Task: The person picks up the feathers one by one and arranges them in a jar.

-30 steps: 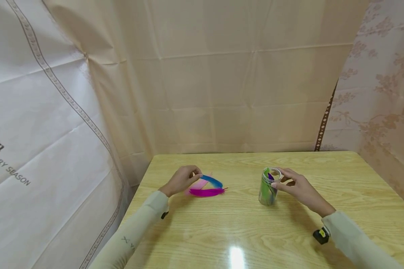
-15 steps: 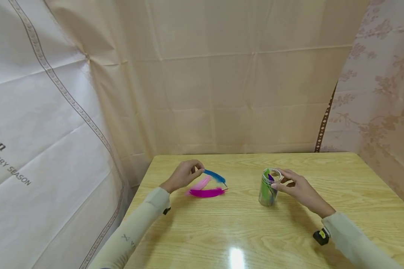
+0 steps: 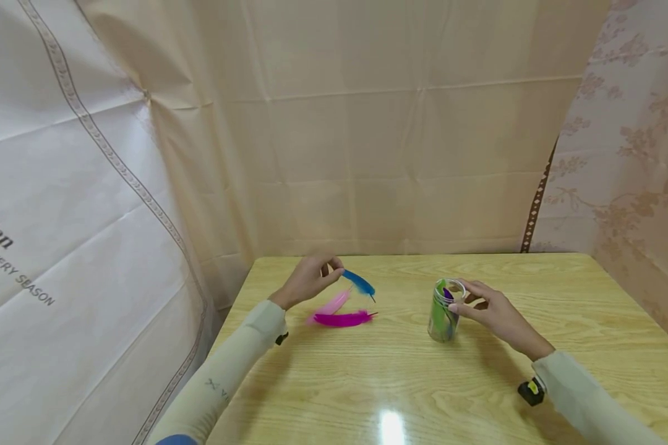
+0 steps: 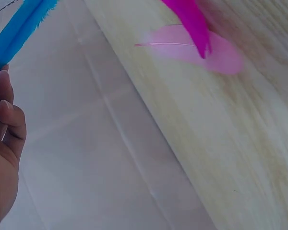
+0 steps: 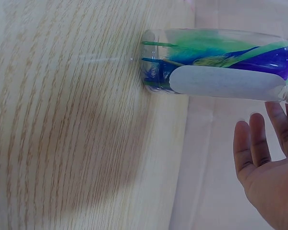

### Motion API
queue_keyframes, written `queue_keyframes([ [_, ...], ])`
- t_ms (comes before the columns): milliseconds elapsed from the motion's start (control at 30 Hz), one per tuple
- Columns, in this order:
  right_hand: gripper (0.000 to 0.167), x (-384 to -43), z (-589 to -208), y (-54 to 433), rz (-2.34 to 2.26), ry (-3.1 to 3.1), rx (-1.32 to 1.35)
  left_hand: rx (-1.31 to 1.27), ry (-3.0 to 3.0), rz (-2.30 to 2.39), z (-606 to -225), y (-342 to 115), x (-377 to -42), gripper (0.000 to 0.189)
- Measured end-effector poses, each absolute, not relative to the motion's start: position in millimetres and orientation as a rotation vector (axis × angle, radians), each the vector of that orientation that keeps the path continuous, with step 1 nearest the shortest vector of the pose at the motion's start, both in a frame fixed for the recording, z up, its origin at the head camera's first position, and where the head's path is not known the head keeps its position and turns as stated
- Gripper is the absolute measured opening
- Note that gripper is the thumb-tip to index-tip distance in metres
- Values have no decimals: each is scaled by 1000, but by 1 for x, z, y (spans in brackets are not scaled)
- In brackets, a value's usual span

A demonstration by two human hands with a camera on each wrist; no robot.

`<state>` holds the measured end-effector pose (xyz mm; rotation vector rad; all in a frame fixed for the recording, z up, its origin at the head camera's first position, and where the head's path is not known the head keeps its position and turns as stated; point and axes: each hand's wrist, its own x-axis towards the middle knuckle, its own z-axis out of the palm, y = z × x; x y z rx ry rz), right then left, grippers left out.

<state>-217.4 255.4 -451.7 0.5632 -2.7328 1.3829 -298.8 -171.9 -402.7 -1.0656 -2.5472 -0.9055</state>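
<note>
A blue feather is pinched at its upper end by my left hand, raised over the table with its bare quill pointing down to the right. In the left wrist view the same blue feather stretches up from the fingertips. Below it on the table lie a pale pink feather and a magenta feather; the magenta one overlaps the pink in the left wrist view. My right hand holds the rim of a clear jar standing upright. Green, blue and purple feathers fill the jar.
The wood-grain table ends at a beige cloth backdrop behind. A white printed cloth hangs at the left, a floral one at the right. A pale label covers part of the jar's side.
My left hand has risen and moved slightly right and away with the blue feather, lifting it off the other two. The right hand and jar have stayed in place.
</note>
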Motion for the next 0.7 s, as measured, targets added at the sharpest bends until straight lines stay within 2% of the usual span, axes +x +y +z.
queue_keyframes([
  [700, 67, -217, -451, 255, 1378, -2736, 559, -1105, -2495, -897, -384, -147, -306, 8],
])
